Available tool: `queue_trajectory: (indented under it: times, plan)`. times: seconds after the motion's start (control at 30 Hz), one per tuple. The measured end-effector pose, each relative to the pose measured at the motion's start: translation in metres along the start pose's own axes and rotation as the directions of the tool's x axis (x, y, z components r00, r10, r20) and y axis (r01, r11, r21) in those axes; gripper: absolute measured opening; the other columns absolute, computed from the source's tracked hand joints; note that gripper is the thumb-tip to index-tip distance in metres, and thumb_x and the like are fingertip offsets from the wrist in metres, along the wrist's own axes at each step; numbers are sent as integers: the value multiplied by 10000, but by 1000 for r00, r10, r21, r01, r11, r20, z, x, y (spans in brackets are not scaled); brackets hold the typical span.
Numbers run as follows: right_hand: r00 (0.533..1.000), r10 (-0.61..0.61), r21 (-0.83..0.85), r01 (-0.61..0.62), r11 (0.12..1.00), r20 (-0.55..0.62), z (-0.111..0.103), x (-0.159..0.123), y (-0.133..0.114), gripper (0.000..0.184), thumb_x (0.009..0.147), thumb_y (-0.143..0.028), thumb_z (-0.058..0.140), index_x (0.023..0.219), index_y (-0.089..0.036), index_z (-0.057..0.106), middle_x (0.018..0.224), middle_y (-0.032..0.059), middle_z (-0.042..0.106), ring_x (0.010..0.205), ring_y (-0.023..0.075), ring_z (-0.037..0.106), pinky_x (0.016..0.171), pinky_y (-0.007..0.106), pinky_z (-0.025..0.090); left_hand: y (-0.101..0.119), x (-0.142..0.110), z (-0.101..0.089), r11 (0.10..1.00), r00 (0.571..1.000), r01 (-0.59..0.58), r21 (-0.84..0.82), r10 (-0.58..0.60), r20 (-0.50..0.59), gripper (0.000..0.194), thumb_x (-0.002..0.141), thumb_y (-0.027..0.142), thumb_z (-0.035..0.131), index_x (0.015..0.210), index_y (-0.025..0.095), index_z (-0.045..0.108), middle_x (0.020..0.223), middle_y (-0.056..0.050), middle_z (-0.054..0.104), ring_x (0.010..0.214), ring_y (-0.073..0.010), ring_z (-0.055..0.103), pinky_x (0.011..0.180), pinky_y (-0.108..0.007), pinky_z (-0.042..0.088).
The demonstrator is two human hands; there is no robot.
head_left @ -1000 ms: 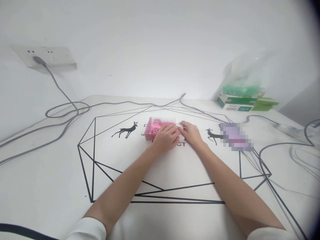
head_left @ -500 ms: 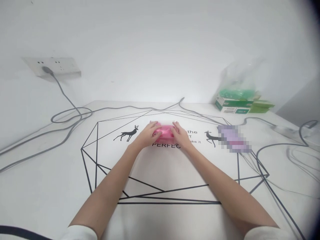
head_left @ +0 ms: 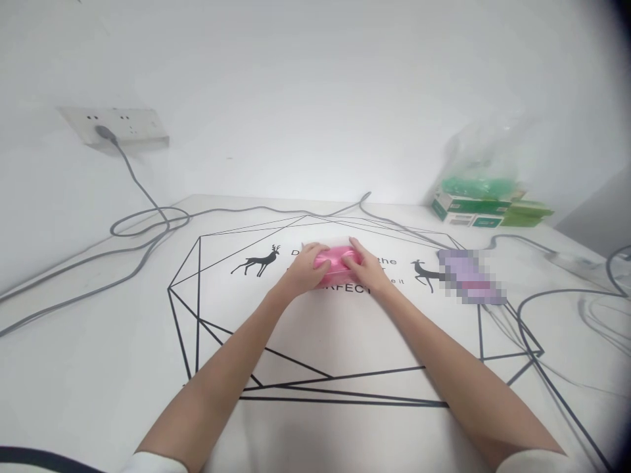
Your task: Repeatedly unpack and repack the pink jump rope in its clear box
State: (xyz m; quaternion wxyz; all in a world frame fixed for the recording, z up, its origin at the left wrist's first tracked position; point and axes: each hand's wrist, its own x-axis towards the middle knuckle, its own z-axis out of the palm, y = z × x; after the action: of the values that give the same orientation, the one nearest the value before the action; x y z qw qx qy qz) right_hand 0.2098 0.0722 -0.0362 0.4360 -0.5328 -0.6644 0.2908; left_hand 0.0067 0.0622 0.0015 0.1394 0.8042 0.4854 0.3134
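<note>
A small clear plastic box (head_left: 336, 270) with something pink inside is at the middle of the printed tabletop. My left hand (head_left: 306, 269) grips its left end, the thumb lying over the near side. Round the right end, my right hand (head_left: 365, 264) is closed in the same way, its thumb pressing on the pink front. The fingers hide both ends of the box. What the pink contents are cannot be made out now.
A blurred-out purple flat object (head_left: 470, 276) lies to the right. Green-and-white boxes (head_left: 470, 203) with a plastic bag stand at the back right. Grey cables (head_left: 140, 230) run along the left and back, up to a wall socket (head_left: 125, 125).
My left hand has shifted from the top of the box to its left end. My right hand has moved in from beside it onto the right end. The box has turned.
</note>
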Motion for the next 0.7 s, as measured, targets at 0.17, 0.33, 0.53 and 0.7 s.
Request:
queue_trajectory:
  times: [0.17, 0.33, 0.53, 0.7]
  plan:
    - [999, -29, -59, 30, 998, 12, -11, 4, 8, 667, 885, -458, 593, 1490, -217, 449, 1497, 63, 500, 1391, 254, 467, 1184, 424, 333, -18, 13, -15, 998, 999, 8, 54, -6, -54, 362, 963, 413, 473, 1211, 215, 648, 1395, -104, 567, 1370, -282, 457, 1114, -455, 422]
    - [992, -108, -54, 111, 992, 59, -16, 7, 9, 533, 949, -416, 494, 1438, -206, 523, 1515, 42, 473, 1418, 214, 426, 1216, 392, 271, -50, 17, -12, 995, 997, 65, -70, -68, -40, 432, 1010, 462, 363, 1284, 246, 618, 1435, -81, 553, 1383, -255, 460, 1114, -452, 418]
    - [983, -181, -78, 183, 980, 33, -17, 13, 15, 519, 969, -408, 457, 1451, -221, 502, 1563, 37, 408, 1454, 191, 367, 1227, 381, 240, -60, 11, -7, 981, 1000, -23, -191, 20, -18, 419, 975, 482, 440, 1243, 221, 629, 1339, -96, 603, 1250, -217, 568, 1026, -356, 499]
    - [987, -162, -152, 158, 976, -18, -23, 11, 16, 511, 951, -431, 492, 1405, -206, 555, 1488, 71, 516, 1393, 228, 465, 1195, 409, 319, -66, 1, -22, 988, 989, -94, -119, 107, 106, 427, 908, 530, 577, 1266, 311, 652, 1301, -72, 596, 1123, -220, 632, 910, -317, 563]
